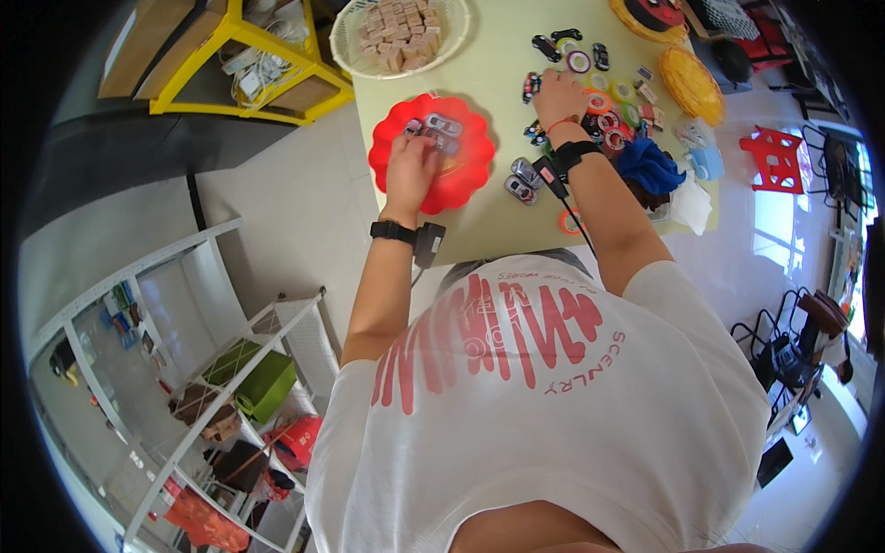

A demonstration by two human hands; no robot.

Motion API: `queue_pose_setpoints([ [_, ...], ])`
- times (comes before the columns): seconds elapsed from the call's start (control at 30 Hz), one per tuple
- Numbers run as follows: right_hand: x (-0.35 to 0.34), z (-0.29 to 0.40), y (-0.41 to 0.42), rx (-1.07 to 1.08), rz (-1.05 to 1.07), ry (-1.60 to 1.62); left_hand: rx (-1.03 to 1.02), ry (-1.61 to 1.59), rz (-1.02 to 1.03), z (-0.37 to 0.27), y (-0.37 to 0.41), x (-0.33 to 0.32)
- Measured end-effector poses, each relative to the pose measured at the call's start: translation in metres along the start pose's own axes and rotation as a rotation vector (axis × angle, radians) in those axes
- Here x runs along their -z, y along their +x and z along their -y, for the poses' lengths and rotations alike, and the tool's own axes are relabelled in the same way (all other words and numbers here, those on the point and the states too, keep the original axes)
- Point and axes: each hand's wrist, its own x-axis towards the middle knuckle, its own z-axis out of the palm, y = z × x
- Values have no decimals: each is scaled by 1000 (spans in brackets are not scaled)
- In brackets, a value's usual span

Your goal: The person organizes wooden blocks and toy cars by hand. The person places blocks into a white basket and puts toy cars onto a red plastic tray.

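My left hand [411, 169] reaches over a red scalloped dish [394, 110], fingers curled down among small toy cars. A silver toy car [443, 125] lies in the dish, and a dark-and-pink toy car [413, 127] sits right at my fingertips; another car beside them is blurred. Whether those fingers grip a car is unclear. My right hand [560, 100] is on the table's far side, next to a multicoloured toy car [531, 88], its fingertips partly hidden. Two silver toy cars [523, 181] stand between my arms. Black toy cars [546, 48] lie beyond my right hand.
A cream basket [339, 41] of wooden blocks stands at the far left of the table [484, 235]. Several tape rolls [598, 103] crowd near my right wrist, with a blue cloth [650, 166] beside them. A yellow woven basket [691, 84] sits at the right edge.
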Motion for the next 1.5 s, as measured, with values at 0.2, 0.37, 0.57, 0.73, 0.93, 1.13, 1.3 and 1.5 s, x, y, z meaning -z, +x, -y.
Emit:
queue_pose_setpoints([
  [0.2,12,-3,-8,69,50,12,-9,-37,-66,-24,-7,20],
  [0.37,21,4,-17,288,-286,426,54,-56,26,-26,-15,21],
  [0.57,15,92,-90,437,207,1070,120,-375,-16,-40,-12,-9],
  [0.73,40,92,-86,537,254,988,366,-126,-88,-17,-32,4],
  [0.93,27,39,-25,281,-66,346,322,214,-85,-2,-26,12],
  [1.13,-21,27,-1,284,15,219,262,463,-141,-25,-20,12],
  [1.3,-4,31,-19,392,-134,791,88,478,-123,-15,-23,6],
  [1.5,8,66,-82,381,708,1115,30,416,-144,-5,-18,2],
])
